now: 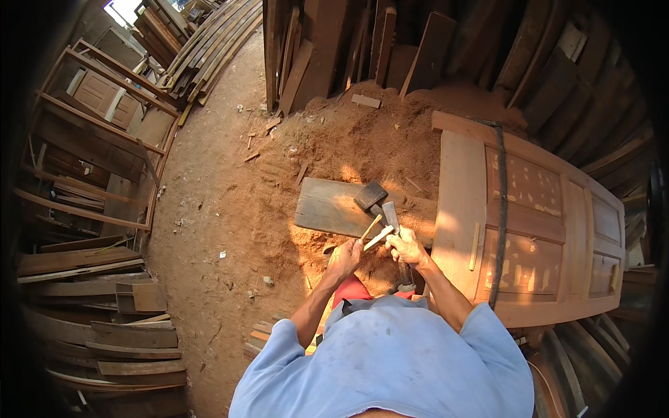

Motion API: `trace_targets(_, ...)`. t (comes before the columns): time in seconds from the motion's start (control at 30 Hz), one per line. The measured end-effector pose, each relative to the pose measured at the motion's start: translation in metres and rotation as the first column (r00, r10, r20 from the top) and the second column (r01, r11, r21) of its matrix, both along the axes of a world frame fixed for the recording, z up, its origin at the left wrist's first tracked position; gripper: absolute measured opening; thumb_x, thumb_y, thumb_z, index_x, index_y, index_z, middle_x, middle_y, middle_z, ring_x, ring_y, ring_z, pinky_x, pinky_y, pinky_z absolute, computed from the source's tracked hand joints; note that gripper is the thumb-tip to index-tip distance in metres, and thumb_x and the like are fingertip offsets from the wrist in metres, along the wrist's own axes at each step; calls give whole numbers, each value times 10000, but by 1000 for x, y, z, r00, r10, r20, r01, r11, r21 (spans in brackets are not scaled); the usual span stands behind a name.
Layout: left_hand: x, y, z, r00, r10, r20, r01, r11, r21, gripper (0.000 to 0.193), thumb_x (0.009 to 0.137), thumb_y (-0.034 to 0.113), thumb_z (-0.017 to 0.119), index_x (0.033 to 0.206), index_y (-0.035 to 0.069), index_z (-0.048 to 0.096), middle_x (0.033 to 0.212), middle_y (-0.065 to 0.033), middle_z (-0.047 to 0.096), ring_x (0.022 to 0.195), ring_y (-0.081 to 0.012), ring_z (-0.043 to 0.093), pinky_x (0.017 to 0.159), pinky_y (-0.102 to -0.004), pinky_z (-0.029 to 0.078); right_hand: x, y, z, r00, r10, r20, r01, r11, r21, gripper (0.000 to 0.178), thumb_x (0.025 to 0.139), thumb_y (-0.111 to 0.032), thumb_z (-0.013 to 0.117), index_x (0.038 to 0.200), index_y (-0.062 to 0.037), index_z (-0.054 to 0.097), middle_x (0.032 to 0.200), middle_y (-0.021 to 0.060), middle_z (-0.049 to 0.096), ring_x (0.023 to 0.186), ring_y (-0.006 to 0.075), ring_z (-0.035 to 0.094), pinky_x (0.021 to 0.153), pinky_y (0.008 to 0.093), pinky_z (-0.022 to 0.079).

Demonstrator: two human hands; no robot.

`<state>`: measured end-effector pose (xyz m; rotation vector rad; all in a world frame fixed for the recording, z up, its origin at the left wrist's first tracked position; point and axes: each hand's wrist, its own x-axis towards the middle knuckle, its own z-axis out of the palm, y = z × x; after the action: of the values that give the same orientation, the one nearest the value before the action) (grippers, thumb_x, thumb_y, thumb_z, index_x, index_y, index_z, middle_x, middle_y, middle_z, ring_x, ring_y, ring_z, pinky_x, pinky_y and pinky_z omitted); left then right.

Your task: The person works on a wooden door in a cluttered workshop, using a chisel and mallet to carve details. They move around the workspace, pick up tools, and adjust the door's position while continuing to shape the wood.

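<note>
My left hand (343,258) is closed around a thin wooden strip (371,228) that points up and away from me. In my right hand (408,248) is a bladed tool with a broad metal blade (391,216) standing beyond the fingers; its exact kind is hard to tell. A pale wood piece (378,238) lies slantwise between the two hands, its near end close to my left fingers. Just past the blade, a mallet with a dark block head (370,196) rests on a weathered wooden board (324,209). That board lies on sawdust-covered ground.
At right lies a panelled wooden door (460,209) with a dark strap (500,209) across it. Planks (300,73) lean along the far side. Stacked boards (118,334) and a wooden frame (104,209) line the left. Sawdust (341,139) and scraps cover the ground.
</note>
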<state>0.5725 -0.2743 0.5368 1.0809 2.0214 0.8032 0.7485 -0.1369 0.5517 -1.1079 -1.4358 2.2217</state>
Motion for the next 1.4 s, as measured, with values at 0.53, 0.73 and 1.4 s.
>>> trace_targets(0.53,-97,-61,0,420,516,746,-807,588,47,321,1050,322,462,808,116,511,676,-36,581,444,-89,437,402,-231,350,50,18,38,915,-333,-227,311,942,-130,150,943,-173,647,952,-24,632,720,23,591,525,77,527,488,257,485)
trace_targets(0.73,-109,-42,66,758,165,-631,-312,941,-128,778,905,414,668,1475,3,336,1457,-268,405,1359,-352,379,1121,-492,300,34,3,71,710,-634,-305,370,705,-604,192,991,-246,597,846,-148,519,646,-53,472,559,66,477,534,279,462)
trace_targets(1.4,-46,93,143,416,-355,837,-88,901,426,276,1052,369,463,1050,98,519,622,25,475,470,-66,415,415,-216,287,-36,-53,127,543,-682,-489,657,708,-259,213,1005,-189,525,1158,-48,569,932,86,654,698,140,651,611,312,573)
